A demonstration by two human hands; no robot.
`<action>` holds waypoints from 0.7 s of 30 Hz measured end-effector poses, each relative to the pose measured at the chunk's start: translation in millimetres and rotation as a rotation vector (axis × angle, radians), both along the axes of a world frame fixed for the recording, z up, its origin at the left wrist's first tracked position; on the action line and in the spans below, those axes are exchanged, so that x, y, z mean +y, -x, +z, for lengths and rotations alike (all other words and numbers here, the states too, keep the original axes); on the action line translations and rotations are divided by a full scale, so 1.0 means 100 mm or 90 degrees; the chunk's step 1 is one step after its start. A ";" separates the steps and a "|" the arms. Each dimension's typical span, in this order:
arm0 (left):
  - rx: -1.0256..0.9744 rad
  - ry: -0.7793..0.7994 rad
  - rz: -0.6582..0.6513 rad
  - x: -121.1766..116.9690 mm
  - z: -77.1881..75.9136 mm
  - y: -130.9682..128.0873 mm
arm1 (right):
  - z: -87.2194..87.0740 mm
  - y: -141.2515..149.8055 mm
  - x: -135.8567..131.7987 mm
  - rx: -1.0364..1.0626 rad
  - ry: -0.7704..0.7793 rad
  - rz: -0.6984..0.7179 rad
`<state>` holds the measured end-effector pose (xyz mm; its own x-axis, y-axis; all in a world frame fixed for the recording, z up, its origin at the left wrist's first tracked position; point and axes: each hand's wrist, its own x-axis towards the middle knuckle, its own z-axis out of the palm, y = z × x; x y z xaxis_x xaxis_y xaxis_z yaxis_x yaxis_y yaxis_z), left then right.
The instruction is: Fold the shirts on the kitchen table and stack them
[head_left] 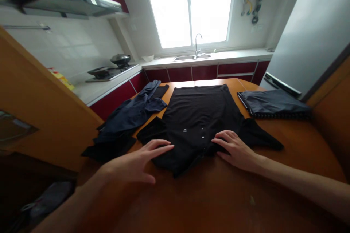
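A black polo shirt [201, 107] lies spread front up on the wooden table, its hem toward the window and its collar end toward me. A small pale logo and light buttons show on its chest. Its short sleeves stretch out to both sides. My left hand [147, 156] is beside the shirt's left shoulder, fingers extended and thumb well apart, the fingertips over the fabric. Near the buttons, my right hand [232, 147] rests on the collar end with fingers slightly bent and thumb apart. Neither hand grips anything visible.
Dark blue and black clothes [133, 111] lie loosely piled on the left of the wooden table [202, 200]. At the right is a folded dark grey stack [273, 102]. Beyond stand a counter with a sink [184, 58], a stove [109, 74] with pans, and a refrigerator [308, 25].
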<state>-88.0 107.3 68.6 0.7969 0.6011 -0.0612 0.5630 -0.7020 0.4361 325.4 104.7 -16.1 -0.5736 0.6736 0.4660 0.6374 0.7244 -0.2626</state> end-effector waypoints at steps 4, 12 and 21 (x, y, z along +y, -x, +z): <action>-0.011 -0.204 -0.053 -0.37 -0.25 -0.45 | -0.01 0.11 0.22 0.020 0.028 0.041; -0.231 -0.261 -0.028 -0.01 -0.37 -0.74 | 0.17 0.18 0.78 0.125 0.264 0.012; -0.644 0.263 0.380 0.17 -0.42 -0.74 | 0.09 0.29 0.25 0.224 -0.089 -0.144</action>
